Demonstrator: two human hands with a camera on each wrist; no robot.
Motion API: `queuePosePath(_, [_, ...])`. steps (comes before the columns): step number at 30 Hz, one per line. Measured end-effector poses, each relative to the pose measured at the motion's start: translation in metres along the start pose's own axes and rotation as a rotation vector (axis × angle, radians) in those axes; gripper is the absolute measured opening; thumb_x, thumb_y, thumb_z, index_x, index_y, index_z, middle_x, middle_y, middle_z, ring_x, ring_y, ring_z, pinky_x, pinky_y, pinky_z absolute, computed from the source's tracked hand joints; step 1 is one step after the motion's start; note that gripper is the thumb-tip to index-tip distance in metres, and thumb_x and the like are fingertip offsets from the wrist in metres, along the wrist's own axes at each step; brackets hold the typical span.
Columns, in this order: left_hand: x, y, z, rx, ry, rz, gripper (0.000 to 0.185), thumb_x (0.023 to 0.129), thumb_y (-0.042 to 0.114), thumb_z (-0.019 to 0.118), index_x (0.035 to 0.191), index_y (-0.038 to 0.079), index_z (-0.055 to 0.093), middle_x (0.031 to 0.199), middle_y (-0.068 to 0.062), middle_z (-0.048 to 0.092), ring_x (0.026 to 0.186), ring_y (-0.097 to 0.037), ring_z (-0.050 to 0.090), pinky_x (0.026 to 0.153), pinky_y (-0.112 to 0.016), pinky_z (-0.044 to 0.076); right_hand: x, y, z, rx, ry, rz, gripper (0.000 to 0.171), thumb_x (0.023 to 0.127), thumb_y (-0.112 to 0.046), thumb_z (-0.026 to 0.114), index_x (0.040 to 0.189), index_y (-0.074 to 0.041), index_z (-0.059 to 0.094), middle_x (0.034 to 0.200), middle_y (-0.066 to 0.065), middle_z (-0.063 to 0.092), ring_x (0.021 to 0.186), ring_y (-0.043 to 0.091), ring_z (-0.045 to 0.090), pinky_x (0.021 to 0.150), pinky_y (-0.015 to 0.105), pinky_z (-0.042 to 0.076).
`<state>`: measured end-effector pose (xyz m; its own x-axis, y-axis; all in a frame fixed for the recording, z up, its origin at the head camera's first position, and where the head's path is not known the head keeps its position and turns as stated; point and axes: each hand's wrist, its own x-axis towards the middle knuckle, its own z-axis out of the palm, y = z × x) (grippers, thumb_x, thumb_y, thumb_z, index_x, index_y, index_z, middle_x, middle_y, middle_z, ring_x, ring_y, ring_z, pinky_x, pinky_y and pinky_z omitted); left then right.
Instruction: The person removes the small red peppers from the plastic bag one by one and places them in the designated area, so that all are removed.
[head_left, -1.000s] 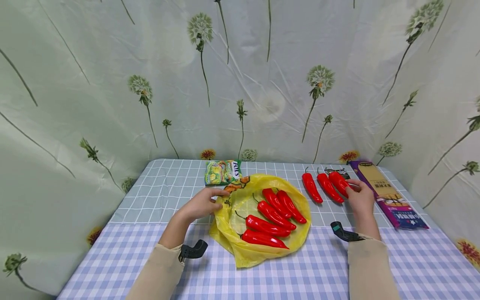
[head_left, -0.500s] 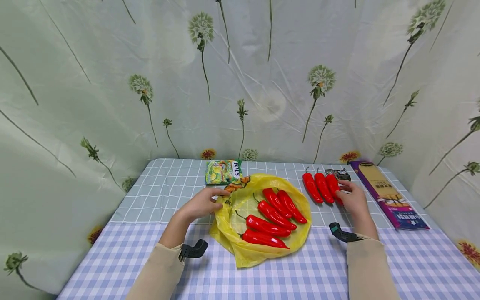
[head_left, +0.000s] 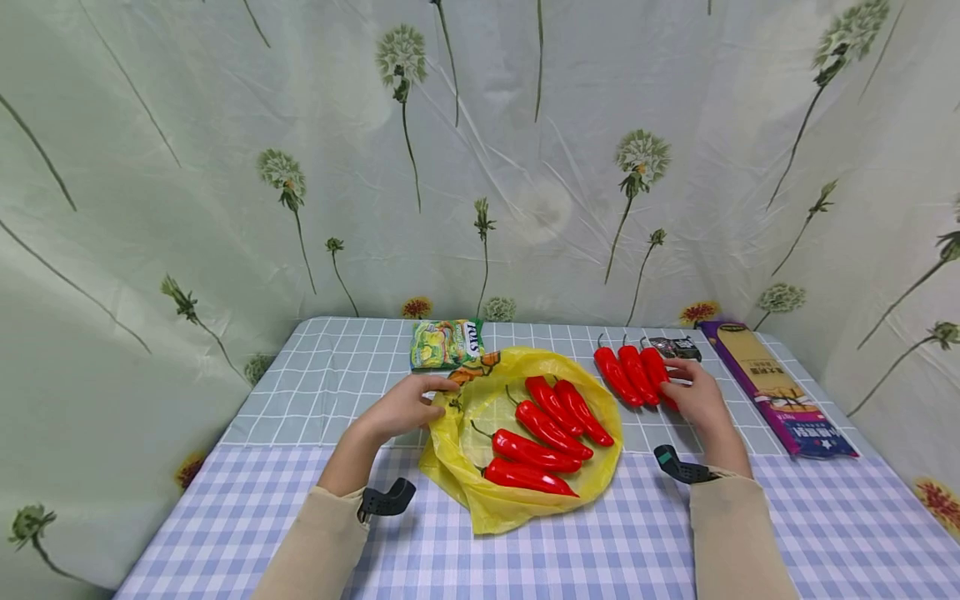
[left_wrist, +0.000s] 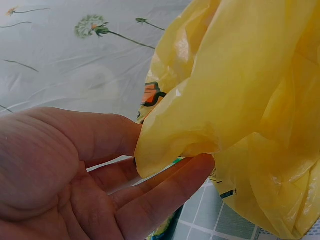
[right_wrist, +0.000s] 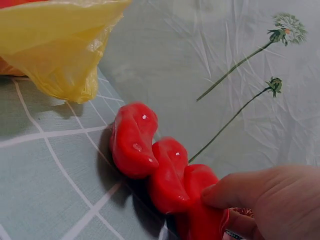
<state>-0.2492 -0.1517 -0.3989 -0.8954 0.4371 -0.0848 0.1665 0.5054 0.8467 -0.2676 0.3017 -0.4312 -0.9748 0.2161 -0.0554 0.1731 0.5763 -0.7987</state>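
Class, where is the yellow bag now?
In the head view, the yellow bag sits below centre, its left edge in the left hand, three peppers to its right.

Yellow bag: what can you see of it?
The yellow bag looks like thin, glossy plastic, creased, with orange-and-black print at its far left. It lies mouth open, rim crumpled, spanning the gray grid cloth and the checked cloth. Five red peppers show inside. The left hand's grip pinches its left edge. Its underside is hidden.
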Motion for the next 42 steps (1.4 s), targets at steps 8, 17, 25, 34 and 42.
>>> queuePosePath(8, [0.000, 0.000, 0.000, 0.003, 0.003, -0.010, 0.045, 0.088, -0.004, 0.056, 0.133, -0.001, 0.061, 0.136, -0.021, 0.057, 0.074, -0.013, 0.058, 0.062, -0.027, 0.051, -0.002, -0.006, 0.005, 0.030, -0.024, 0.050, 0.057, 0.098, -0.011, 0.055, 0.151, -0.003, 0.036, 0.151, 0.031, 0.037, 0.134, 0.047, 0.042, 0.105, 0.053, 0.048])
queuePosePath(17, [-0.001, 0.002, -0.003, -0.004, 0.007, -0.021, 0.045, 0.088, -0.004, 0.056, 0.133, 0.000, 0.061, 0.132, -0.019, 0.058, 0.068, -0.013, 0.054, 0.061, -0.028, 0.048, -0.001, -0.007, 0.004, 0.016, 0.028, 0.020, 0.052, 0.099, -0.018, 0.052, 0.148, -0.002, 0.042, 0.150, 0.030, 0.040, 0.133, 0.045, 0.044, 0.097, 0.040, 0.054])
queuePosePath(25, [-0.001, 0.001, -0.004, -0.009, 0.001, -0.034, 0.045, 0.089, -0.003, 0.056, 0.134, 0.000, 0.061, 0.135, -0.019, 0.058, 0.071, -0.013, 0.056, 0.065, -0.031, 0.052, 0.000, -0.021, 0.003, 0.030, 0.103, 0.050, 0.049, 0.100, -0.021, 0.049, 0.146, -0.006, 0.046, 0.153, 0.025, 0.040, 0.139, 0.043, 0.036, 0.111, 0.054, 0.042])
queuePosePath(34, [-0.002, 0.001, -0.002, -0.015, -0.002, -0.032, 0.045, 0.088, -0.004, 0.056, 0.133, 0.000, 0.061, 0.140, -0.021, 0.056, 0.075, -0.013, 0.059, 0.065, -0.029, 0.053, -0.017, -0.053, 0.007, -0.043, 0.090, -0.105, 0.045, 0.099, -0.019, 0.053, 0.142, -0.005, 0.051, 0.147, 0.026, 0.045, 0.137, 0.044, 0.039, 0.112, 0.060, 0.037])
queuePosePath(42, [-0.001, 0.002, -0.003, -0.008, 0.004, -0.025, 0.045, 0.089, -0.002, 0.057, 0.134, 0.000, 0.060, 0.137, -0.020, 0.057, 0.076, -0.014, 0.059, 0.064, -0.029, 0.053, -0.033, -0.084, 0.020, -0.144, 0.080, -0.295, 0.042, 0.096, -0.016, 0.060, 0.136, -0.006, 0.055, 0.141, 0.025, 0.048, 0.125, 0.042, 0.049, 0.101, 0.058, 0.049])
